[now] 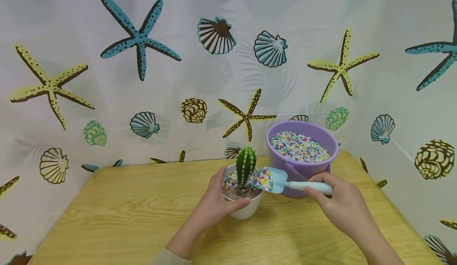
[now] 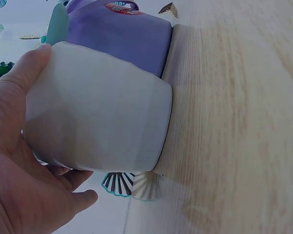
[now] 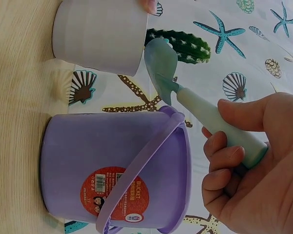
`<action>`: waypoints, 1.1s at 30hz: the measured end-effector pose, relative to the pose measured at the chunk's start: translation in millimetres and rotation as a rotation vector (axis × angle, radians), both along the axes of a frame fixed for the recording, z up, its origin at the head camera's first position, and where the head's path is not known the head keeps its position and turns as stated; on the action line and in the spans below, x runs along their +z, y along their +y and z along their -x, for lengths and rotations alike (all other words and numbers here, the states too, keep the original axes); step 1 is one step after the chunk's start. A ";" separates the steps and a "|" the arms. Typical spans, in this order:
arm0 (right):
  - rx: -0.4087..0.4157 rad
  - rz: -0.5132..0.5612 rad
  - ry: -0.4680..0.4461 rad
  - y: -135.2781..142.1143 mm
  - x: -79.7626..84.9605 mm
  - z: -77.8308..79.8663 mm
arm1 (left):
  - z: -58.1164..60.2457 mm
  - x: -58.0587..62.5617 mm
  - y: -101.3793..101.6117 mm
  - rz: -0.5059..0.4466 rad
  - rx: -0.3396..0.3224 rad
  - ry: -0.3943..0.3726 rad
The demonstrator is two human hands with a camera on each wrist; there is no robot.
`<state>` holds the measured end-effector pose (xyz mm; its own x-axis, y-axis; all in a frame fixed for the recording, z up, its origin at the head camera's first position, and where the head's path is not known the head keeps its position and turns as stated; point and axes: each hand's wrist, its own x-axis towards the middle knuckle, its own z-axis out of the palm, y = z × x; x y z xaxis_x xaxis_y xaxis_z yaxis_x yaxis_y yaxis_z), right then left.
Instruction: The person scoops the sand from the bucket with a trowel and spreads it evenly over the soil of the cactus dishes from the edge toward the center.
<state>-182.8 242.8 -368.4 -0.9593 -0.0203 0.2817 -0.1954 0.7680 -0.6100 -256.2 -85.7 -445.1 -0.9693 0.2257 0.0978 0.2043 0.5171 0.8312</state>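
A green cactus (image 1: 246, 166) stands upright in a white pot (image 1: 247, 211) on the table, with multicoloured pebbles lying over part of the soil. My left hand (image 1: 213, 203) grips this pot from the left, its thumb at the near rim; in the left wrist view the thumb touches the white wall (image 2: 100, 107). With my right hand (image 1: 344, 201) I hold a light blue hand trowel (image 1: 310, 186) by its handle. Its blade carries colourful pebbles (image 1: 265, 179) and reaches over the pot's right rim, close to the cactus. In the right wrist view the blade (image 3: 161, 63) is tilted.
Right behind the pot stands a purple bucket (image 1: 285, 168), largely filled with the same small pebbles (image 1: 300, 146). Its handle (image 3: 136, 168) hangs down along the side. The wooden table (image 1: 132, 209) meets a curtain (image 1: 171, 82) with starfish and shell prints.
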 end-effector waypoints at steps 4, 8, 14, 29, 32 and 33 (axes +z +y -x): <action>0.009 -0.008 -0.006 -0.6 -0.8 0.9 | -0.2 0.5 1.1 0.002 0.000 -0.005; 0.020 -0.017 -0.002 -2.3 -1.5 2.1 | 0.4 0.2 1.7 0.004 0.008 -0.007; 0.030 -0.028 0.017 -5.3 -1.3 3.9 | -0.7 0.8 2.8 0.003 0.010 -0.006; 0.034 -0.057 0.016 -9.5 0.1 3.1 | -1.6 -0.8 2.9 0.007 0.013 0.013; 0.033 -0.062 0.019 -10.1 0.6 3.3 | -1.2 -1.3 3.0 0.010 0.019 0.019; 0.033 -0.062 0.018 -10.4 0.9 3.5 | -1.1 -1.4 2.9 0.011 0.021 0.023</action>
<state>-186.3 232.4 -367.5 -0.9525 -0.0698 0.2963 -0.2318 0.7971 -0.5575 -255.1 -82.8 -446.5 -0.9713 0.2068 0.1176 0.2123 0.5302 0.8209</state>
